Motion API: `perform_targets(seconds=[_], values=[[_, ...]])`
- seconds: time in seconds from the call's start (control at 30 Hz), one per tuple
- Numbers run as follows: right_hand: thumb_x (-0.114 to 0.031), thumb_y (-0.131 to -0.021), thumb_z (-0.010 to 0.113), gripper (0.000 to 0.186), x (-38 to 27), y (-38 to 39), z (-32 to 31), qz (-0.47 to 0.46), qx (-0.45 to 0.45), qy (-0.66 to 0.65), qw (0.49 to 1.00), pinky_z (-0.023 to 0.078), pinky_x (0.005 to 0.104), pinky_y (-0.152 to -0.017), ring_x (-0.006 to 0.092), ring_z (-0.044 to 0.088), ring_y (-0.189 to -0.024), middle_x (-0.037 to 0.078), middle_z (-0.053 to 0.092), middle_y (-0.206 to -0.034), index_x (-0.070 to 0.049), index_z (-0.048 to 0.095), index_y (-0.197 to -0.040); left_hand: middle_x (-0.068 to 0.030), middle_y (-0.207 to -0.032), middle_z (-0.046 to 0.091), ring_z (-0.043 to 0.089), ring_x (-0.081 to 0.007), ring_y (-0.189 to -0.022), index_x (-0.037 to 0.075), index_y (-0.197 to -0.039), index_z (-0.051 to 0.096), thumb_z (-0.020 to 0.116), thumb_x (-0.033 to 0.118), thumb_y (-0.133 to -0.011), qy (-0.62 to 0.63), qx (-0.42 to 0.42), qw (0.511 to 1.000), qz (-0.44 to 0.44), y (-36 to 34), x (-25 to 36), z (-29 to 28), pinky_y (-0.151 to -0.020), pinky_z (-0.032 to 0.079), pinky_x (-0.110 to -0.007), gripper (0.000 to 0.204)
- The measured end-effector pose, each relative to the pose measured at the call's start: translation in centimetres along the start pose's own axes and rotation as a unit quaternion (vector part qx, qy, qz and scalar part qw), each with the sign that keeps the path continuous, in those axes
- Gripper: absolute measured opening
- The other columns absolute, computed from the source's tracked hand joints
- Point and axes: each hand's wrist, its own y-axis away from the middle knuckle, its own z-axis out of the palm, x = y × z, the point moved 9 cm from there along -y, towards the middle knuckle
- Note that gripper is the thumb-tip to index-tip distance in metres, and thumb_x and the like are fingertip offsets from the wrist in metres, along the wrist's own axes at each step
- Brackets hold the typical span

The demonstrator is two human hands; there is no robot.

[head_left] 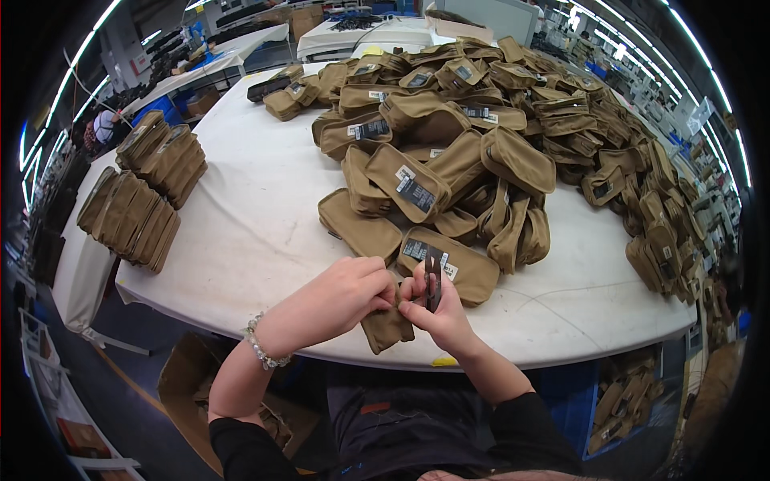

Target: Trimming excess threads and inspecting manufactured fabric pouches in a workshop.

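At the table's front edge, my left hand point(353, 290) is closed on a small brown fabric pouch point(388, 330), which hangs below my fingers. My right hand point(445, 322) meets it at the pouch's upper end, thumb and fingertips pinched together. Dark thread snips point(434, 276) are held in that same hand, their blades pointing up and away from the pouch. What lies between the fingertips is too small to make out. Just beyond my hands lies a brown zip pouch with a dark label point(473, 276), with another brown pouch point(357, 224) to its left.
A large heap of brown pouches point(433, 120) covers the white table's point(233, 216) far middle and right side. Neat stacks of pouches point(132, 216) stand at the left. Below the edge are a cardboard box point(180, 385) and a blue crate point(571, 409) holding pouches.
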Motion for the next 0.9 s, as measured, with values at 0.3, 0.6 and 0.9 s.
perform_targets(seconds=[0.3, 0.6, 0.9], values=[[-0.026, -0.093, 0.063, 0.028, -5.0, -0.6, -2.4, -0.063, -0.021, 0.284, 0.957, 0.044, 0.0249, -0.07, 0.0099, 0.055, -0.077, 0.004, 0.059, -0.083, -0.006, 0.06, -0.113, -0.0108, -0.086, 0.056, 0.056, -0.0312, -0.081, 0.002, -0.086, 0.055, 0.065, 0.004, -0.082, 0.062, 0.015, 0.998, 0.009, 0.2, -1.0, -0.4, -0.073, 0.046, -0.038, 0.011], [-0.028, -0.077, 0.077, 0.023, -9.2, -0.3, -0.3, -0.117, -0.048, 0.533, 0.836, 0.047, 0.028, -0.054, 0.0196, 0.063, -0.055, 0.004, 0.064, -0.065, -0.009, 0.067, -0.086, -0.0095, -0.085, 0.057, 0.056, -0.0305, -0.081, 0.004, -0.085, 0.055, 0.064, 0.005, -0.083, 0.065, 0.024, 0.997, 0.02, 0.0, -1.5, -0.5, -0.072, 0.045, -0.037, 0.01], [-0.039, -0.08, 0.073, 0.03, -9.9, -0.8, 2.7, -0.189, -0.119, 0.61, 0.761, 0.041, 0.0337, -0.047, 0.0246, 0.059, -0.051, 0.004, 0.063, -0.062, -0.011, 0.063, -0.074, -0.01, -0.085, 0.057, 0.057, -0.0309, -0.081, 0.003, -0.085, 0.055, 0.065, 0.006, -0.083, 0.076, 0.013, 0.997, 0.016, -0.1, -1.8, -0.2, -0.072, 0.046, -0.038, 0.01]])
